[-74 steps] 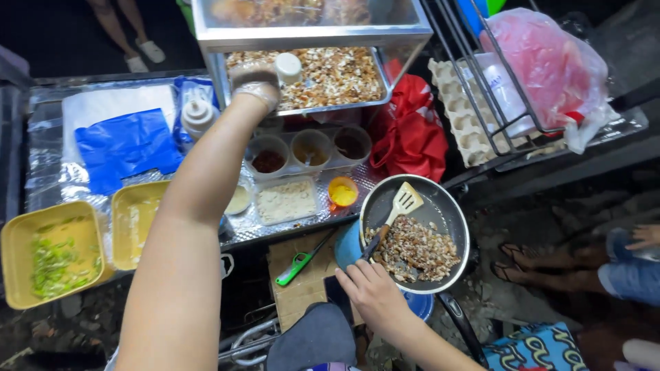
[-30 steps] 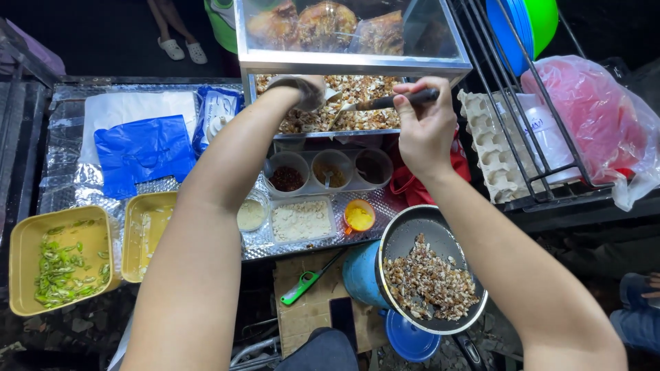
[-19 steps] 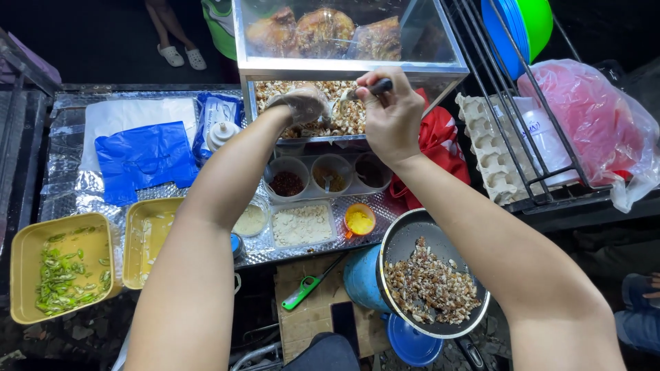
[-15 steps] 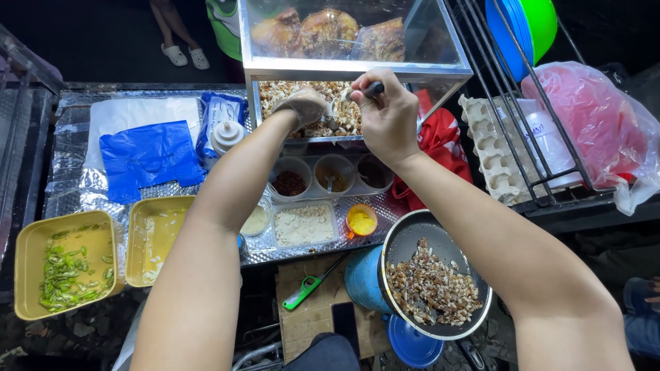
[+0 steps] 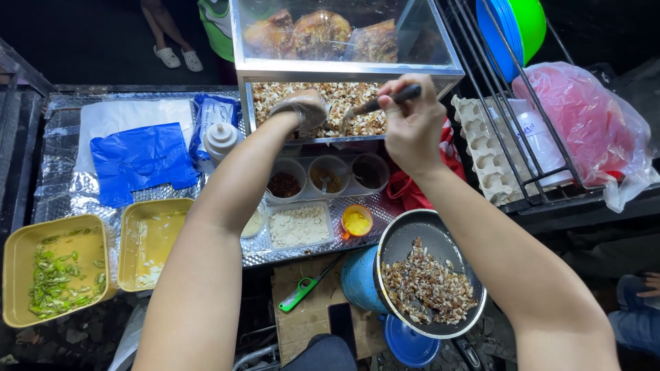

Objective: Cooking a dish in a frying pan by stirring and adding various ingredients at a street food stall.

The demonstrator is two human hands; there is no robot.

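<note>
Up at the tray of chopped filling (image 5: pixel 344 103) under the glass case (image 5: pixel 344 41), both of my hands are at work. My left hand (image 5: pixel 302 110), in a thin clear glove, is cupped closed around something small that I cannot make out, held just over the chopped mix. My right hand (image 5: pixel 411 124) is clenched around the dark handle of a spoon (image 5: pixel 375 105), its tip pointing into the tray right beside the gloved hand.

Below my right forearm sits the dark pan (image 5: pixel 430 282), resting on a blue canister (image 5: pixel 359 278); it already carries a heap of the same browned, chopped mix, so by my reckoning a good share has been moved and I am busy with more at the tray.

On the foil-covered worktop (image 5: pixel 62 151) the small tubs of seasoning (image 5: pixel 328 176), the white crumbly tub (image 5: pixel 298 225) and the little cup of yellow powder (image 5: pixel 357 221) stand full and, as far as I can judge, not yet drawn on. Further left lie the yellow tray of sliced green chillies (image 5: pixel 55 275) and a blue plastic bag (image 5: pixel 141 159).
</note>
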